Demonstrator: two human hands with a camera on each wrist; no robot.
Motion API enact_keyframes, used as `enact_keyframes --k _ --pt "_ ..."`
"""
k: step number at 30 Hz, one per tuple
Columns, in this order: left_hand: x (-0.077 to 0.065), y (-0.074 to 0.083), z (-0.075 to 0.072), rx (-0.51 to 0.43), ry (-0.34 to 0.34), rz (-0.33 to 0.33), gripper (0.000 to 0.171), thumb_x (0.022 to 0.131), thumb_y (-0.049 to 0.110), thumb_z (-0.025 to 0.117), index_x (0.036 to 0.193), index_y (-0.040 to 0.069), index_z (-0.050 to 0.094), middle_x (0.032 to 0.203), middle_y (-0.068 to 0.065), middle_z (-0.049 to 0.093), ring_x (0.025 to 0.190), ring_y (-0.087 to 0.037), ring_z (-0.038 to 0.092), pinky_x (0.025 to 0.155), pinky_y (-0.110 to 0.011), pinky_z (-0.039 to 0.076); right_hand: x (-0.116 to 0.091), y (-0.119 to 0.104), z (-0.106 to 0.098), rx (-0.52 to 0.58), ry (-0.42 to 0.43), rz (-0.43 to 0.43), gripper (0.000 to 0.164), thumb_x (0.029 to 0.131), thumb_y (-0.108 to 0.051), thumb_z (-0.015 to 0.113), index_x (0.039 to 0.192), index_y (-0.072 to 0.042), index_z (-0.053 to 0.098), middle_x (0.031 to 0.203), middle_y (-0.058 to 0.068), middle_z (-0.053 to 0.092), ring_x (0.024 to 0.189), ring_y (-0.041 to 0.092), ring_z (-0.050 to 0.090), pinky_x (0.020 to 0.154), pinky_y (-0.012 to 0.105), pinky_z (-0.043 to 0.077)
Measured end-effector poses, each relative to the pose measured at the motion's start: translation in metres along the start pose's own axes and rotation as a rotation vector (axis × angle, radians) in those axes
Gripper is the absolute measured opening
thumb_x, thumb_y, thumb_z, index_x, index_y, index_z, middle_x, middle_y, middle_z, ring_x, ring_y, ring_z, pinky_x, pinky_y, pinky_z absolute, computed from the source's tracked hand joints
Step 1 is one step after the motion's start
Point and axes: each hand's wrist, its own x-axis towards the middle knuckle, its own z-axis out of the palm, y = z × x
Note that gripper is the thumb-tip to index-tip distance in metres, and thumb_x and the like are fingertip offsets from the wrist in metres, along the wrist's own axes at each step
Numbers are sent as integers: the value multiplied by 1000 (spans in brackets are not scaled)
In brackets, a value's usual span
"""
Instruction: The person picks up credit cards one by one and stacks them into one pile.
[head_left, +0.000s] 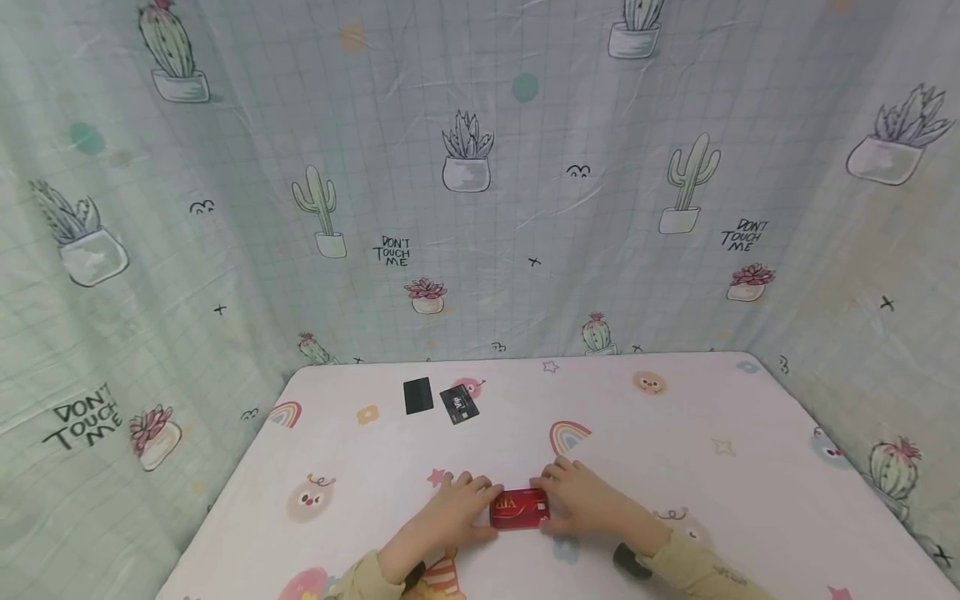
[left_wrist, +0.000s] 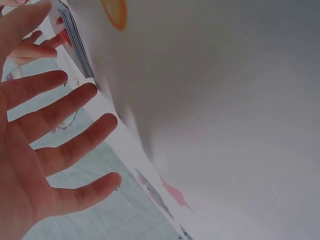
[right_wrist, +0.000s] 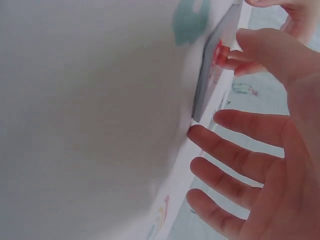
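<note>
A stack of cards lies flat on the table, topped by a red VIP card (head_left: 519,509); the layered edges of the stack (left_wrist: 77,42) show in the left wrist view. My left hand (head_left: 459,510) is at the stack's left end, thumb on the near side and fingers toward the far corner. At the other end is my right hand (head_left: 576,498), placed the same way. In the wrist views the fingers of the left hand (left_wrist: 45,135) and right hand (right_wrist: 270,155) are spread and fairly straight, close to the stack's corners. Whether the fingertips touch it is hard to tell.
Farther back on the table (head_left: 660,442) lie a plain black card (head_left: 417,396) and, just right of it, a black VIP card (head_left: 459,404), tilted. A patterned curtain (head_left: 525,217) stands around the table's back and sides.
</note>
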Motion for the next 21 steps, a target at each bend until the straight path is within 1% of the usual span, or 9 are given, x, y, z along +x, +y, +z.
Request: enact_keyframes --k 5,8,11,14,21 --pt "0 -5 -5 -27 44 -16 44 81 41 58 120 21 54 112 2 59 101 -18 52 87 -48 39 2 0 -6 35 36 30 50 80 -51 55 115 -15 58 103 -1 63 97 17 51 88 47 43" --pt "-2 -11 -9 -34 63 -35 39 83 37 58 118 21 56 111 1 60 100 -18 53 86 -45 40 6 0 -7 61 33 61 47 80 -48 56 113 -15 59 101 -1 64 95 17 52 87 46 43" --pt "-3 -19 -11 -40 82 -47 37 83 35 58 117 20 57 110 1 60 99 -16 53 84 -41 40 9 0 -8 74 23 84 46 80 -46 58 113 -15 59 102 0 64 96 18 52 87 46 43" --pt "-3 -27 -12 -45 104 -51 35 83 34 58 115 19 58 109 1 61 98 -16 53 84 -39 40 12 1 -8 74 36 79 43 80 -44 59 112 -14 59 102 0 64 95 18 53 85 44 45" --pt "-6 -44 -16 -60 164 -40 33 84 31 58 114 17 59 109 0 61 99 -17 55 85 -40 41 19 1 -12 88 77 59 40 82 -39 58 112 -12 60 102 3 64 96 20 55 84 44 46"
